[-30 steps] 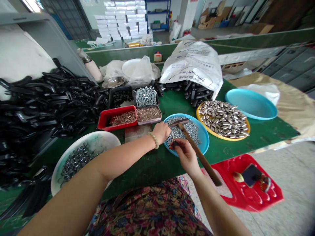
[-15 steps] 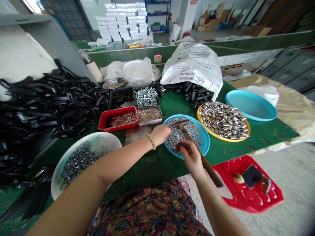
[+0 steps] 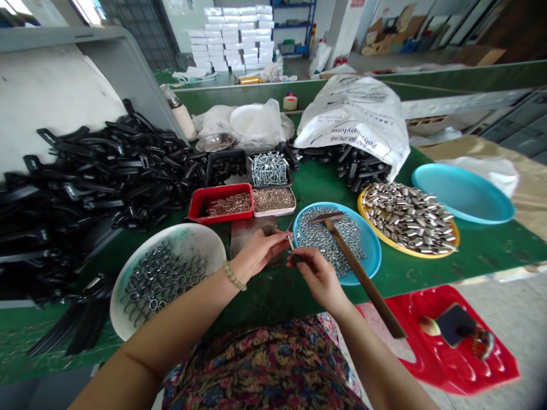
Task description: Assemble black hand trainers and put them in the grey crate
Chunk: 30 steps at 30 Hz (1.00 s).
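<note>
My left hand [image 3: 261,250], a beaded bracelet at its wrist, has its fingers pinched at the upper end of a shiny metal screw [image 3: 291,242]. Anything small between those fingertips is hidden. My right hand [image 3: 317,274] grips a small dark part [image 3: 296,259] from which the screw sticks up. Both hands meet just left of a blue basin [image 3: 376,259] full of small metal nuts [image 3: 318,239]. Across that basin lies a hammer [image 3: 350,253], head over the nuts, wooden handle reaching past the table edge. Beneath the left hand is a flat metal plate [image 3: 239,236].
A white basin [image 3: 217,242] of metal rings stands left. Behind are a red tray [image 3: 199,206], a tray of screws [image 3: 268,171] and a yellow tray [image 3: 456,236] of metal sleeves. Black handles [image 3: 94,176] heap at left. A red stool [image 3: 465,359] stands below the table.
My left hand has moved left and down from the nuts in the blue basin to the screw. The right hand has shifted slightly left, still gripping the dark part. The view has turned slightly left.
</note>
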Each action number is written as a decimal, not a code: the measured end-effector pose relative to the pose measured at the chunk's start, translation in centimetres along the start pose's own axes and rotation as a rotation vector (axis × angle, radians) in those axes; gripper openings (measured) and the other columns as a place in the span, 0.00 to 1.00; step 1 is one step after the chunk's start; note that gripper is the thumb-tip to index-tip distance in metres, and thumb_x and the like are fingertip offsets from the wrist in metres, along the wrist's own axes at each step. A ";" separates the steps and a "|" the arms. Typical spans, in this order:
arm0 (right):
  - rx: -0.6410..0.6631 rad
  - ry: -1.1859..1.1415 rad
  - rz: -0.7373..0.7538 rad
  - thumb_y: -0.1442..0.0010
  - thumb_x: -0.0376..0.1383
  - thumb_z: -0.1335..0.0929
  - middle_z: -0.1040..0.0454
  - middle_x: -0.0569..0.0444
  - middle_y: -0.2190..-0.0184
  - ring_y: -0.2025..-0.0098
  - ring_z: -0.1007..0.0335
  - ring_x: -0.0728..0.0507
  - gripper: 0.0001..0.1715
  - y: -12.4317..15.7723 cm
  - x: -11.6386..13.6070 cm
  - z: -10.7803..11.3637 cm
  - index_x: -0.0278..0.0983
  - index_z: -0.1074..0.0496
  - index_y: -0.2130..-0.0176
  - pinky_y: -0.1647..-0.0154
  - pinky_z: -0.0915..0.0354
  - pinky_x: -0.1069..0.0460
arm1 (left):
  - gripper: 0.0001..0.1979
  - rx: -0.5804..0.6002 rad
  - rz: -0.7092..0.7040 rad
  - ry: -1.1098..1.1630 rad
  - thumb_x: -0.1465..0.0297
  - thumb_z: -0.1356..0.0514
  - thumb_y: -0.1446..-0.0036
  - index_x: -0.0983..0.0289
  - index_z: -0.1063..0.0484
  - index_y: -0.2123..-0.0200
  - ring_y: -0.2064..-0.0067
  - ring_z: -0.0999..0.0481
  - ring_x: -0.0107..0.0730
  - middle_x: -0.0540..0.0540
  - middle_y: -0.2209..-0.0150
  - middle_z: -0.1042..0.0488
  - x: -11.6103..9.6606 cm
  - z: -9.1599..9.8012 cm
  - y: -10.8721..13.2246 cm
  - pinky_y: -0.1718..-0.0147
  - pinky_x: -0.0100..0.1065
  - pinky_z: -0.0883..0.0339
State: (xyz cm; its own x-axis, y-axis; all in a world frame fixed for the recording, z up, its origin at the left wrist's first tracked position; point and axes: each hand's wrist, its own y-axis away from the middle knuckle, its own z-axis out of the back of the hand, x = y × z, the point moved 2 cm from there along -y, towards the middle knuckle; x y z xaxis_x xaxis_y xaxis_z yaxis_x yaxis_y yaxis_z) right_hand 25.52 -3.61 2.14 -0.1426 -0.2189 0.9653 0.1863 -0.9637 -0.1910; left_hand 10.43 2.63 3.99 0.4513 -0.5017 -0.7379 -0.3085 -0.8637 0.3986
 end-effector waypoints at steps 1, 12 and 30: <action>0.015 -0.001 0.004 0.36 0.34 0.38 0.25 0.54 0.63 0.61 0.26 0.47 0.12 -0.1 0.2 -0.3 0.42 0.34 0.52 0.58 0.31 0.51 | 0.09 0.012 0.016 0.014 0.73 0.31 0.55 0.70 0.29 0.72 0.66 0.24 0.25 0.56 0.67 0.23 -0.1 0.3 0.5 0.62 0.26 0.30; 0.525 0.213 0.074 0.35 0.30 0.40 0.27 0.51 0.55 0.54 0.30 0.46 0.18 -1.1 3.6 -1.3 0.45 0.31 0.50 0.53 0.35 0.50 | 0.15 0.377 0.188 -0.619 0.64 0.33 0.52 0.66 0.24 0.61 0.69 0.23 0.28 0.55 0.69 0.22 -3.4 5.5 3.0 0.64 0.30 0.30; 0.112 -0.848 -0.360 0.50 0.43 0.26 0.29 0.59 0.73 0.76 0.32 0.52 0.16 -1.4 0.9 -5.1 0.47 0.30 0.61 0.75 0.31 0.57 | 0.09 0.258 -0.430 -0.674 0.71 0.38 0.46 0.62 0.24 0.60 0.58 0.25 0.33 0.55 0.60 0.24 -5.7 4.1 7.0 0.54 0.34 0.33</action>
State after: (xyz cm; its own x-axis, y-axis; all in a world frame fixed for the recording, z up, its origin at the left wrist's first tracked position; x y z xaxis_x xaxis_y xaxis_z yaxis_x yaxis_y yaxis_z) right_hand 20.16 -3.29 2.40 0.5407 0.3183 0.7787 0.3684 -0.9218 0.1210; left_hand 2.26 -0.38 8.74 0.0016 0.0758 -0.9971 -0.4422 -0.8943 -0.0687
